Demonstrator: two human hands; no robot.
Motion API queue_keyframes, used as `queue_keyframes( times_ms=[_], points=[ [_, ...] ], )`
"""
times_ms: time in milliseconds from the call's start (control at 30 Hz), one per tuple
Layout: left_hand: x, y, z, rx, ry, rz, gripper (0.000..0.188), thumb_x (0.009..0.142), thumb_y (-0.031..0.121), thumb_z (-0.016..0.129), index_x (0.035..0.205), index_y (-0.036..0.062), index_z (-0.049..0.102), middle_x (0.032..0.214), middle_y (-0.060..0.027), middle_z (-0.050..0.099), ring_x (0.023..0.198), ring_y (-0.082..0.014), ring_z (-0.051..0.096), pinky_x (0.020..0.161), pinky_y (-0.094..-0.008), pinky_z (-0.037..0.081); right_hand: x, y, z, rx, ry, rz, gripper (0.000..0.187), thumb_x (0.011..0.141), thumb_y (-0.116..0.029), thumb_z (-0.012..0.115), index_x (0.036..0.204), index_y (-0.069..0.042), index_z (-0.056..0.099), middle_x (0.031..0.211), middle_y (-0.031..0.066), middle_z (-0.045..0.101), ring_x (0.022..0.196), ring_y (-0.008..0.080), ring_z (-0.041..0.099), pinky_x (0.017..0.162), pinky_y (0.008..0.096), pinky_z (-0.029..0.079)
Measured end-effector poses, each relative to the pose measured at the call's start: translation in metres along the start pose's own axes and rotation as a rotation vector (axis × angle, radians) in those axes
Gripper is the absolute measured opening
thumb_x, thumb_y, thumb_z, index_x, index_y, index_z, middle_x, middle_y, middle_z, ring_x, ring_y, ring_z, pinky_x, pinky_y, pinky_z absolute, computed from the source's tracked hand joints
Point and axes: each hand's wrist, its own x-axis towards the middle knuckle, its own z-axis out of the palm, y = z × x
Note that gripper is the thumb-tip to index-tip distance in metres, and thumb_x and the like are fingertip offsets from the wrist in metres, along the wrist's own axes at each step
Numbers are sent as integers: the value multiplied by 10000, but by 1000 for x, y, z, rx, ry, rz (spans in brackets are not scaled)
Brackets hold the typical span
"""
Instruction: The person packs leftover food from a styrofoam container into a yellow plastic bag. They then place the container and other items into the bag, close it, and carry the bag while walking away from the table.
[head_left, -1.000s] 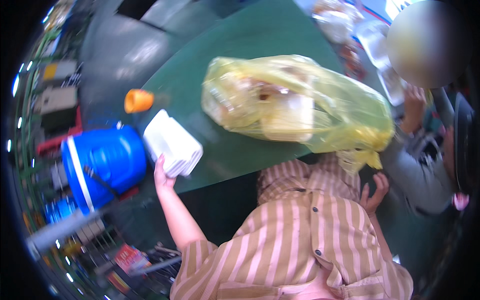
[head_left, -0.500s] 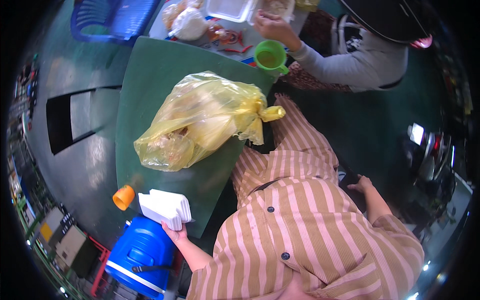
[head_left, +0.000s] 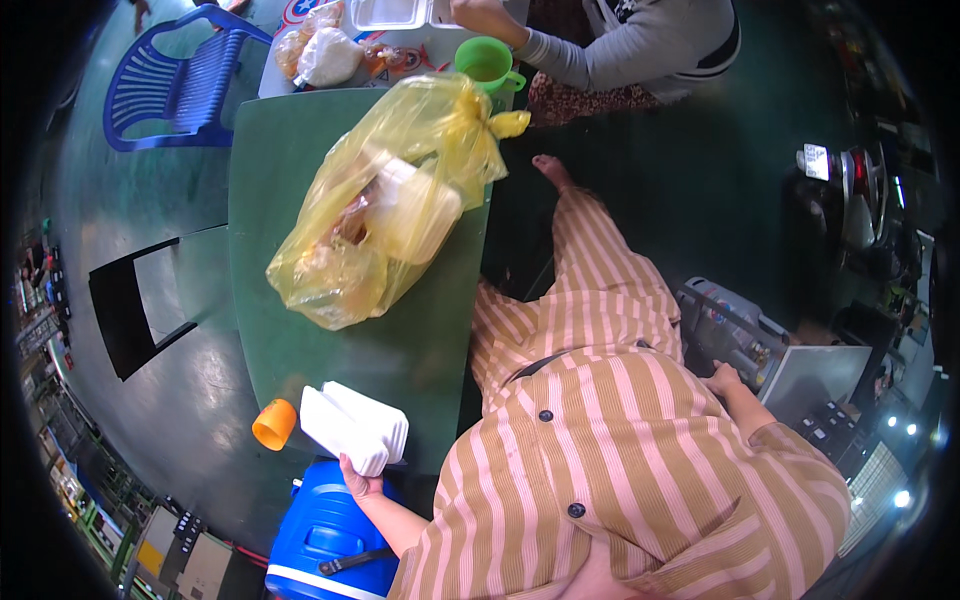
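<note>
At the near end of the green table, my left hand (head_left: 362, 482) is closed on a stack of white foam food boxes (head_left: 352, 425). An orange cup (head_left: 274, 424) stands beside the stack on its left. Farther up the table lies a large knotted yellow plastic bag (head_left: 345, 235), see-through enough to show white boxes and other food inside. My right hand (head_left: 720, 379) hangs out at my right side, its fingers apart and nothing visible in them. It is closest to a grey plastic crate or basket (head_left: 735, 325).
A blue cooler (head_left: 325, 530) stands below my left hand. Past the green table (head_left: 285, 160), a second table carries bagged food (head_left: 328, 57), a white lidded box (head_left: 390, 12) and a green mug (head_left: 486, 65). A person in a grey sleeve (head_left: 580, 58) sits there. A blue chair (head_left: 190, 90) stands far left.
My view has shifted, showing more of the blue chair and the crate at right. The yellow bag looks more upright, its knot farther up. My left hand still holds the foam boxes.
</note>
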Motion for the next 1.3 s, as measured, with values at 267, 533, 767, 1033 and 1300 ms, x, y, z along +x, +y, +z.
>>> queue_keyframes(
  times_ms=[267, 533, 767, 1033, 1300],
  points=[
    [0, -1, 8, 117, -54, 108, 731, 722, 273, 715, 1314, 36, 358, 1220, -116, 501, 1109, -298, 507, 934, -445, 430, 8, 25, 28, 83, -113, 24, 889, 530, -537, 751, 1243, -61, 519, 1208, 167, 556, 1108, 290, 547, 951, 346, 431],
    [-40, -48, 96, -83, 165, 150, 735, 724, 444, 661, 1314, 99, 392, 1240, -95, 514, 1136, -317, 492, 922, -498, 416, 100, 83, 59, 42, -302, -18, 752, 615, -526, 687, 1252, -164, 519, 1244, 178, 523, 1174, 313, 490, 976, 378, 407],
    [-29, -97, 109, -398, 308, 346, 652, 721, 479, 576, 1265, 129, 493, 1250, -84, 526, 1143, -321, 492, 947, -526, 372, 174, 117, 12, 82, -250, -62, 733, 648, -503, 675, 1254, -126, 508, 1234, 185, 528, 1164, 308, 496, 969, 368, 406],
    [-20, -93, 120, -357, 286, 439, 615, 785, 470, 531, 1282, 116, 462, 1271, -75, 513, 1163, -305, 484, 956, -509, 384, 175, 99, -22, 185, -156, -62, 712, 686, -476, 661, 1256, -82, 494, 1222, 193, 534, 1153, 303, 503, 961, 358, 404],
    [-49, -64, 160, -449, 249, 687, 582, 844, 431, 453, 1287, 52, 446, 1285, -101, 493, 1193, -315, 453, 1020, -496, 326, 162, 91, -13, 145, -175, -74, 694, 725, -449, 648, 1259, -38, 481, 1210, 201, 540, 1141, 297, 510, 952, 347, 402]
  ],
)
